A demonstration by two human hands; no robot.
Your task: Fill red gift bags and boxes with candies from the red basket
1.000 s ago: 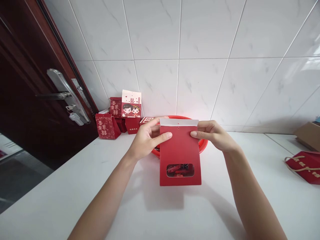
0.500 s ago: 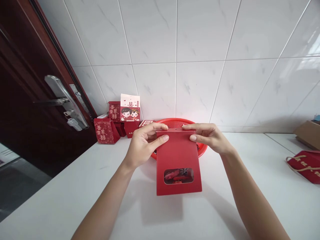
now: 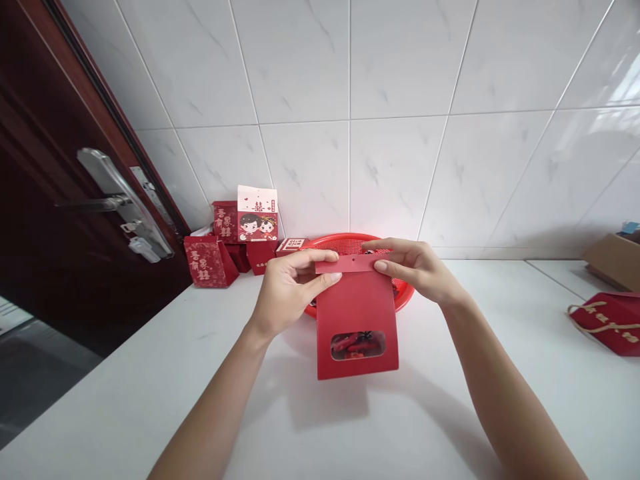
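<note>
Red window bag upright above bare white table, red basket just behind. Open table room in front. Left hand and right hand level, fingers pinching folded top flap.

Bright, even, diffuse light fills the view, with soft glare on the glossy wall tiles, strongest at the upper right of the wall. The red box and both forearms cast soft grey shadows onto the white counter just below and left of the box, while the door far left of it stays dim. Focus is sharp around the box; wide-angle distortion bends tile lines and door edges near the borders.
</note>
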